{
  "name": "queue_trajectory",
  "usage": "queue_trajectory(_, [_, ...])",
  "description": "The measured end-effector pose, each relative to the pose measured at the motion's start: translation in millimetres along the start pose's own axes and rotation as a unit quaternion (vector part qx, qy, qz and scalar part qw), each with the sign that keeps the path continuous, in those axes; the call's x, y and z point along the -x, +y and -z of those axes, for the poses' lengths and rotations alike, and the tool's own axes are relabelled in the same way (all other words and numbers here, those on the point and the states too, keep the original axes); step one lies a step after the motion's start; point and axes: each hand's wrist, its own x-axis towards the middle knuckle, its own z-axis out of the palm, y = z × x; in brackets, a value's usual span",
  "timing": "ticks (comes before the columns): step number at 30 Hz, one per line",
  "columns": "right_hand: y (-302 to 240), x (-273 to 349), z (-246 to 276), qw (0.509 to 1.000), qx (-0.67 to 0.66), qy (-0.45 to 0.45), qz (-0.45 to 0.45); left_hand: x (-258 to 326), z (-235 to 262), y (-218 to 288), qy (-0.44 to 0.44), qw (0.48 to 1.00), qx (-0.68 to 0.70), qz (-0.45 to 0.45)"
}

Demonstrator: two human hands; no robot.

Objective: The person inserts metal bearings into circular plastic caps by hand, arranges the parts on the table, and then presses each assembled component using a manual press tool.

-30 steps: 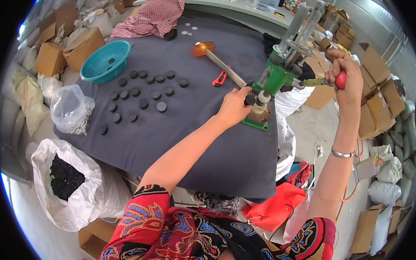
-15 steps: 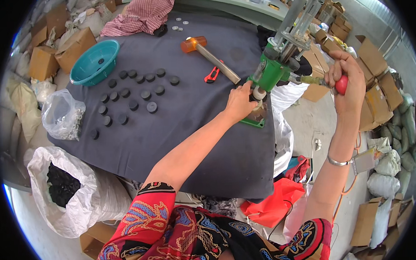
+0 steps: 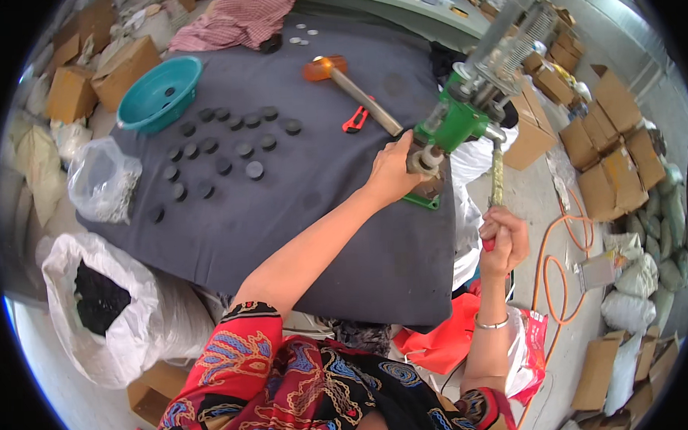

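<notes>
A green hand press with a tall spring and metal rods stands at the table's right edge. Its lever points down toward me, and my right hand is closed round the red knob at the end. My left hand rests at the press's die, fingers bent against it; whatever they pinch there is hidden. Just left of the press lies a hammer with an orange head. Beside it is a red cutter knife. Several black round discs are spread over the dark cloth.
A teal basin holding a few dark pieces stands at the back left. Near it sits a clear bag of small parts. A white sack of black pieces stands front left. Boxes and an orange hose lie right.
My right hand has pulled the lever down and toward me, from out at the right. My left hand stays at the die. The whole view has shifted slightly.
</notes>
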Motion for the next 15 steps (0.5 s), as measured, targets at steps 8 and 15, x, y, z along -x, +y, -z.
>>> queue_trajectory(8, [-11.6,-49.5,26.2,0.990,-0.038,-0.017,-0.133,64.8,128.7,-28.7,0.135,0.967,-0.205,-0.068])
queue_trajectory(15, [-19.6,-150.5,31.9,0.965,-0.100,-0.031,-0.239,102.0,197.8,-63.5,0.135,0.900,-0.410,0.050])
